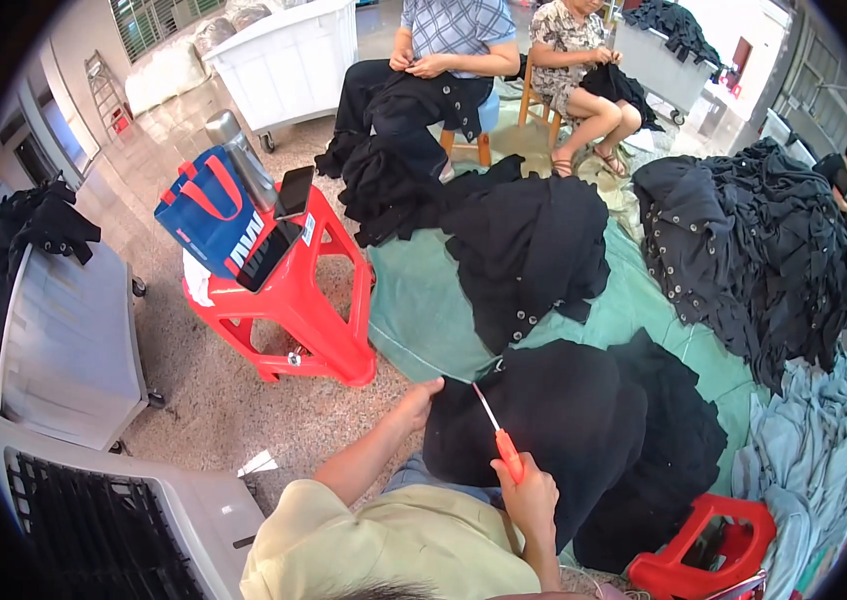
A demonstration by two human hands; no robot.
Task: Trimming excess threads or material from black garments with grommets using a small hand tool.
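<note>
**Slim tool [508,453] at the edge of a black garment [543,410]**

From where I stand, the seated person's left hand [415,404] pinches the near-left edge of the black garment, thumb and fingers closed on the cloth. The right hand [531,492] is wrapped around the tool's orange-red handle, its thin metal shaft slanting up and left toward that pinched edge. Whether the tip touches the cloth, I can't tell.

The black garment lies across the lap, bunched and spilling to the right, in front of a pale yellow shirt [398,540]. Just past it, more black clothing [533,250] is heaped on a green sheet [423,290] on the floor.

To the left stands a red stool [293,310] bearing a blue bag [205,205] with red handles, a steel flask [241,160] and two dark phones [294,192]. On the right rises a big dark heap [743,240] dotted with round metal rings, with a pale blue-grey pile [813,440] nearer and a second red stool [713,545] low down.

Farther off, two seated co-workers [458,45] handle black cloth near a white wheeled bin [288,65].
</note>
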